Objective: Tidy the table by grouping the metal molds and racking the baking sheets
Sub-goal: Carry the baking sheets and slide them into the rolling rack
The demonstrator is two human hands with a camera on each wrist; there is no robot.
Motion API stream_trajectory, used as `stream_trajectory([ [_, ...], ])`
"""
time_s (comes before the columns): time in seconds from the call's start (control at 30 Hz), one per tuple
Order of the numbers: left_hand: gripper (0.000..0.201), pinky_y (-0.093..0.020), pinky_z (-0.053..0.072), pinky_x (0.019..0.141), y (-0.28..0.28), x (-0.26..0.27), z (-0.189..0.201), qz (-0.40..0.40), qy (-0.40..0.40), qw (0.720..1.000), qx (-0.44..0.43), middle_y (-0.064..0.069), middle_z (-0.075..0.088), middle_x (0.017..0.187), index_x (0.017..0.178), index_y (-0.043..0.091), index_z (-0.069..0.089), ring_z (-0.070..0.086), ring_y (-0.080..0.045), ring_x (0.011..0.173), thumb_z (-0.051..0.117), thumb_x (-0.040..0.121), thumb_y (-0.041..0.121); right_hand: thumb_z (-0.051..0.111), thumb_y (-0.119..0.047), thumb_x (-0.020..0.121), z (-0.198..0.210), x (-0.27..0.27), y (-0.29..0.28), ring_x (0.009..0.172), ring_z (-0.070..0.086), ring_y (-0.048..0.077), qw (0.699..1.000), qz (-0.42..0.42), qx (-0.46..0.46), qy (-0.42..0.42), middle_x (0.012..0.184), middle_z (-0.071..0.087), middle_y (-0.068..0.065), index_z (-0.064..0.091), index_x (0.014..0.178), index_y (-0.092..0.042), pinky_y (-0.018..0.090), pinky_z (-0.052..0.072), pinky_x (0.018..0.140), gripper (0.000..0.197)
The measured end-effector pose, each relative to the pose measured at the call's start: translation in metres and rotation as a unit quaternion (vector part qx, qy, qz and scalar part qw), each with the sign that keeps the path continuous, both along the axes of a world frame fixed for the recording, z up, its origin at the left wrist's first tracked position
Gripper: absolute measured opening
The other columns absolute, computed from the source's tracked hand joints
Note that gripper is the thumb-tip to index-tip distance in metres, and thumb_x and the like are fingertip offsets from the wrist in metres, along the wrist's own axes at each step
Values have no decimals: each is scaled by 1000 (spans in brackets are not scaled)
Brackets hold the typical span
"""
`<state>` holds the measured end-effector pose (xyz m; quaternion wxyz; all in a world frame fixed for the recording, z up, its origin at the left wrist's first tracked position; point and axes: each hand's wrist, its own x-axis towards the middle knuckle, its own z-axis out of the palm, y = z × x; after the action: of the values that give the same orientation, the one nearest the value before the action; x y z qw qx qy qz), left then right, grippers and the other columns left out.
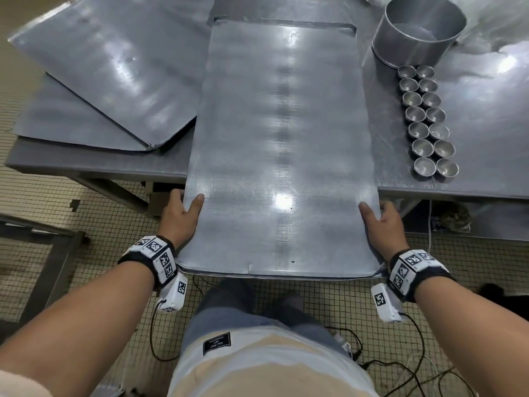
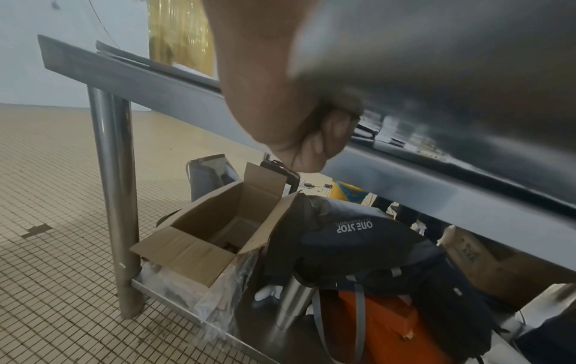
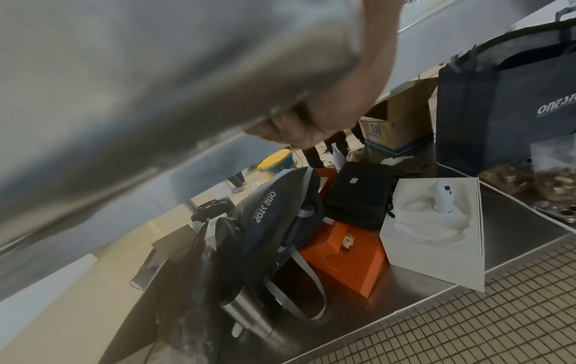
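Note:
A long metal baking sheet point(image 1: 274, 144) lies lengthwise over the table's front edge, its near end jutting out toward me. My left hand point(image 1: 181, 213) grips its left edge, thumb on top and fingers curled beneath point(image 2: 321, 138). My right hand point(image 1: 380, 222) grips the right edge the same way, fingers under the sheet point(image 3: 296, 128). Two more baking sheets point(image 1: 114, 67) lie overlapped at the table's left. Several small round metal molds point(image 1: 426, 121) stand in two rows on the right, in front of a large round metal ring mold point(image 1: 415, 41).
The steel table point(image 1: 472, 116) has a lower shelf crowded with an open cardboard box point(image 2: 218, 229), dark bags point(image 3: 274, 221), an orange case point(image 3: 343, 258) and a white box point(image 3: 436, 234). A metal frame point(image 1: 43, 245) stands on the tiled floor at left. Cables trail by my feet.

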<state>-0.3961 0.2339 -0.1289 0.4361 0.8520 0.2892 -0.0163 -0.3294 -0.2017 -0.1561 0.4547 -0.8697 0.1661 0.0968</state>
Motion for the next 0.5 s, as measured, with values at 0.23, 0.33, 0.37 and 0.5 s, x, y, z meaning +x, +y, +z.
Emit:
stream_trajectory([
  [0.23, 39, -34, 46, 79, 2, -2, 18, 3, -12, 1000, -7, 0, 64, 103, 116, 12, 52, 62, -18, 92, 59, 98, 46, 62, -48, 96, 18, -2, -3, 99, 65, 22, 1000, -3, 10, -21, 105, 67, 0, 58, 115, -11, 36, 50, 86, 42],
  [0.33, 38, -32, 43, 70, 1, -2, 26, 6, -25, 1000, 1, -1, 64, 98, 112, 11, 53, 61, -17, 86, 57, 98, 46, 62, -47, 96, 26, 1, -7, 98, 66, 21, 999, -5, 10, -40, 103, 68, -1, 61, 114, -11, 37, 51, 87, 41],
  [0.37, 36, -31, 42, 68, 1, -2, 30, 6, -30, 1000, 5, -1, 63, 97, 111, 12, 53, 60, -16, 84, 57, 99, 46, 62, -47, 95, 29, 2, -8, 100, 66, 21, 999, -6, 11, -48, 105, 69, 0, 62, 115, -12, 37, 51, 90, 41],
  [0.5, 39, -42, 53, 83, 8, -4, 32, 13, -71, 997, -1, -4, 69, 101, 108, 14, 57, 66, -25, 94, 60, 95, 51, 63, -44, 96, 44, 4, -8, 103, 65, 20, 997, -4, 11, -71, 111, 70, 3, 63, 120, -9, 33, 48, 91, 42],
])
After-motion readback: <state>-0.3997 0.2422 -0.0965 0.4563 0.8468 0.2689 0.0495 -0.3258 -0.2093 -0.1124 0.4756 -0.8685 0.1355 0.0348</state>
